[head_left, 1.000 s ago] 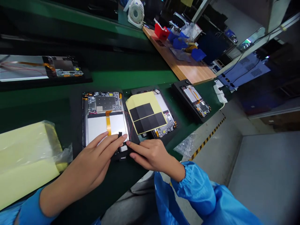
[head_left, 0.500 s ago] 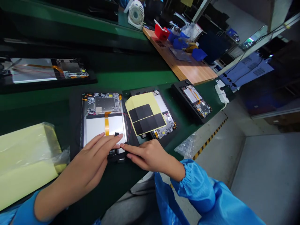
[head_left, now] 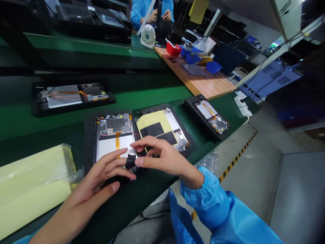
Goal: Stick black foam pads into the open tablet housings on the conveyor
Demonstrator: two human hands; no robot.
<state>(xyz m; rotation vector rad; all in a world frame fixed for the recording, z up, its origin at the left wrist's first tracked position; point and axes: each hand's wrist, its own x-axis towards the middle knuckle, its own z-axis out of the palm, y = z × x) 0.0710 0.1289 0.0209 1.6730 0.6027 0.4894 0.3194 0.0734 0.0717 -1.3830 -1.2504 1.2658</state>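
Left hand point(head_left: 93, 178) sits half open, fingertips on a black tab point(head_left: 130, 161) at the near edge of an opened tablet point(head_left: 111, 149), while the right hand point(head_left: 162, 159) pinches that tab, all near the green workbench point(head_left: 142, 193) edge.

Matt black tape point(head_left: 130, 161) beside a dull metal board shield point(head_left: 114, 124).
At two o'clock, a smooth pale wooden bench point(head_left: 210, 83); at five o'clock, a glossy blue cloth sleeve point(head_left: 203, 198).

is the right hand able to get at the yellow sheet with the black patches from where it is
Probably yes: the right hand is already over the near edge of the yellow sheet, and nothing appears to stand between them.
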